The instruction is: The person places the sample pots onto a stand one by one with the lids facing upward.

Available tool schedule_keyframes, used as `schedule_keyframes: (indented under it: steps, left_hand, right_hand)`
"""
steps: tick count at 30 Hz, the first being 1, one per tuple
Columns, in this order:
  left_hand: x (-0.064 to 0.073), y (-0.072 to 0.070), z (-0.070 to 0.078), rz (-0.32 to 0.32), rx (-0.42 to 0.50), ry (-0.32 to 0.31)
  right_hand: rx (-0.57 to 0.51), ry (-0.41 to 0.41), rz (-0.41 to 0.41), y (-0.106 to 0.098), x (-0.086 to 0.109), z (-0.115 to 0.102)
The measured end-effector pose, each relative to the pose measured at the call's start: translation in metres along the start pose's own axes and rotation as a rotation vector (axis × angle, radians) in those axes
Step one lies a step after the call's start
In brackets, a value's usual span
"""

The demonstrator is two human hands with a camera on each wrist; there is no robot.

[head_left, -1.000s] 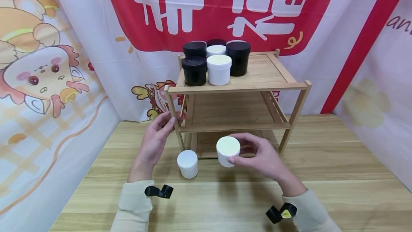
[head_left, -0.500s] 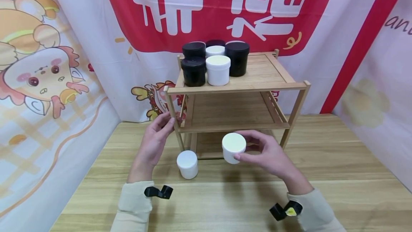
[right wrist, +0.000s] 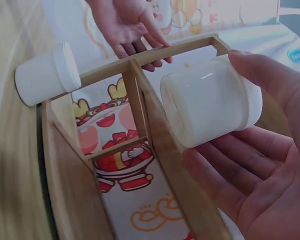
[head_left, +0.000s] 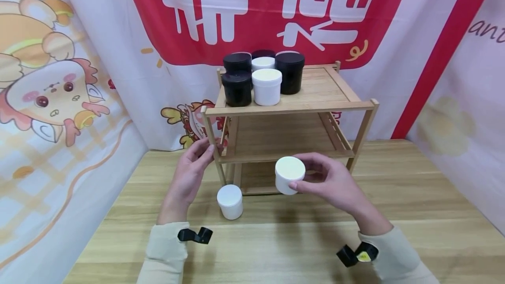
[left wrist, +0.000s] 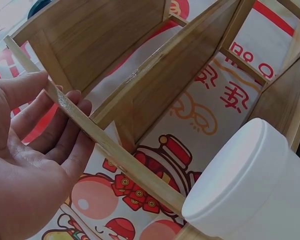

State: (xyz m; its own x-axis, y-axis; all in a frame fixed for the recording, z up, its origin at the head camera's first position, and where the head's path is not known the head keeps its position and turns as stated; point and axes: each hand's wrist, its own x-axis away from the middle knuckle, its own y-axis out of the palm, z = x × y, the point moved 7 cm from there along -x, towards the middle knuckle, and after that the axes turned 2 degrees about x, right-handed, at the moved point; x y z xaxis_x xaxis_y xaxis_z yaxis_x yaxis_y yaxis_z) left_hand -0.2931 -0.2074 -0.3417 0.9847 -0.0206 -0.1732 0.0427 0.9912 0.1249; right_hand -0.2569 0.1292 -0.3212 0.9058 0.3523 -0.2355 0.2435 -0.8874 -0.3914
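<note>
A white lidded jar (head_left: 289,175) is held in the air by my right hand (head_left: 331,183), thumb on one side and fingers on the other. Seen by the right wrist camera, the same jar (right wrist: 205,102) lies sideways between thumb and fingers. My left hand (head_left: 191,170) grips the front left post of a three-tier wooden shelf (head_left: 289,159); the left wrist view has the thumb on one side of the post (left wrist: 85,120) and the fingers behind it. On the table, right of my left wrist, stands a second white jar (head_left: 230,202), upright with its lid on.
On the shelf's top tier, toward the left, several black jars (head_left: 238,89) and white jars (head_left: 267,86) stand grouped. A printed cloth (head_left: 106,56) hangs behind and at the sides. The wooden table (head_left: 284,249) extends in front of the shelf.
My right hand has moved the held jar a little to the right and upward, in front of the shelf. The left hand has stayed on the post.
</note>
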Motion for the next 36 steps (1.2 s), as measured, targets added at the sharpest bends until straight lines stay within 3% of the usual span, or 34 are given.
schedule_keyframes:
  steps: [19, 36]
  left_hand:
    - [-0.001, -0.002, -0.002, 0.006, 0.009, -0.016]
    - [-0.001, -0.001, -0.002, 0.004, 0.003, -0.012]
  right_hand:
    - [0.161, 0.058, 0.073, -0.055, -0.01, -0.056]
    - [0.199, 0.034, 0.121, -0.079, -0.022, -0.094]
